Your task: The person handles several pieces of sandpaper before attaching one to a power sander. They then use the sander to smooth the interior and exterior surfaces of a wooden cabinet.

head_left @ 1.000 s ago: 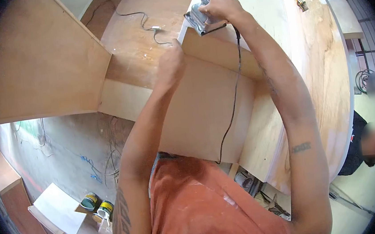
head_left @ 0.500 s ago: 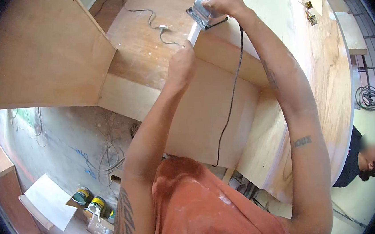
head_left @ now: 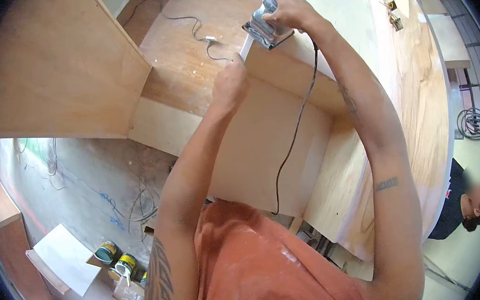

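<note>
My right hand is wrapped over the body of an electric sheet sander. The sander's flat pad rests on the top edge of a pale wooden cabinet, and its black cord hangs down in front of the panels. Close by on the left, my left hand is closed around the narrow edge of an upright wooden panel; its fingertips are partly hidden. Below both hands is the cabinet's open box, with a plain plywood panel.
A dusty wooden surface carries a thin cable with a white connector. Paint cans and a white board lie at the lower left. Wires stick out of cutouts on the right panel. Another person is at the far right.
The sander and my right hand have shifted slightly toward me along the cabinet edge. My left hand keeps its grip on the panel. The view has moved a little.
</note>
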Motion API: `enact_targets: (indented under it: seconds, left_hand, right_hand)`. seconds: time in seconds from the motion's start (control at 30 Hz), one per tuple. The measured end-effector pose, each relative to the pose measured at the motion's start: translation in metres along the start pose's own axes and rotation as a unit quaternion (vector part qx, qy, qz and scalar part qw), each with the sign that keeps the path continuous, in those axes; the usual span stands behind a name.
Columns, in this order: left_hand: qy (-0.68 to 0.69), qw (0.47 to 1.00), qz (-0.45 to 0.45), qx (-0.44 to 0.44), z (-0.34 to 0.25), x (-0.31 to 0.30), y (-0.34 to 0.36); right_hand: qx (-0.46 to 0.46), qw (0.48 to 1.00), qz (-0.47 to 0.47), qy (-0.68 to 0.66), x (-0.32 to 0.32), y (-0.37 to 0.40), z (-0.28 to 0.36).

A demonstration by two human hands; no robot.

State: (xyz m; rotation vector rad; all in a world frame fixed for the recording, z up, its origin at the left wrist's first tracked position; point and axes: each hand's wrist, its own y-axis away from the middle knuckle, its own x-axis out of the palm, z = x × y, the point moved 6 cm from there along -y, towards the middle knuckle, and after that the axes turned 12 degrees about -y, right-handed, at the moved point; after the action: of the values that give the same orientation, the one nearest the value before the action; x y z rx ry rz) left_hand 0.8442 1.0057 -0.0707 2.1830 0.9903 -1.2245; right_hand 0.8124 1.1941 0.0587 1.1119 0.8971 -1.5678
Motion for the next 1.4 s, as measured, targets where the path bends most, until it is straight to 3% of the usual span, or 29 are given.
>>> enact_targets:
  seconds: [0.2, 0.4, 0.6, 0.7, 0.83, 0.93, 1.0, 1.13, 1.2, 1.33, 1.4]
  left_hand:
    - [-0.013, 0.999, -0.045, 0.024, 0.001, 0.003, -0.001]
    - [0.004, 0.999, -0.032, 0.022, -0.005, -0.009, 0.003]
    - [-0.005, 0.999, -0.036, 0.034, -0.006, -0.003, 0.001]
    - [-0.002, 0.999, -0.027, 0.033, -0.006, -0.003, 0.000]
    - [-0.001, 0.999, -0.031, 0.029, -0.004, -0.002, -0.001]
    - [-0.008, 1.000, -0.011, 0.027, 0.000, 0.007, -0.004]
    - [-0.022, 0.998, -0.046, 0.027, 0.001, 0.007, -0.006]
    - [-0.032, 0.997, -0.040, 0.056, -0.002, 0.006, -0.009]
    - [-0.028, 0.999, -0.013, 0.016, 0.002, 0.007, -0.009]
    - [-0.006, 0.998, -0.013, 0.059, -0.006, -0.006, -0.003]
    - [-0.006, 1.000, 0.023, 0.021, -0.007, -0.008, -0.002]
  right_hand:
    - [0.082, 0.997, 0.002, 0.006, -0.015, 0.055, -0.023]
    - [0.138, 0.990, -0.032, 0.020, -0.019, 0.065, -0.040]
    - [0.061, 0.996, -0.050, 0.040, -0.009, 0.029, -0.003]
    - [0.012, 0.999, 0.027, -0.016, -0.006, 0.016, 0.011]
    - [-0.062, 0.996, 0.047, -0.044, -0.007, 0.019, 0.002]
    - [-0.046, 0.995, 0.074, -0.049, -0.011, 0.040, -0.014]
    - [0.004, 0.997, 0.057, -0.058, -0.016, 0.058, -0.028]
    - [0.071, 0.994, 0.034, -0.071, -0.032, 0.100, -0.061]
    - [0.097, 0.993, 0.023, -0.057, -0.038, 0.122, -0.081]
    - [0.149, 0.987, -0.008, -0.066, -0.054, 0.171, -0.114]
    - [0.164, 0.984, -0.012, -0.069, -0.059, 0.185, -0.130]
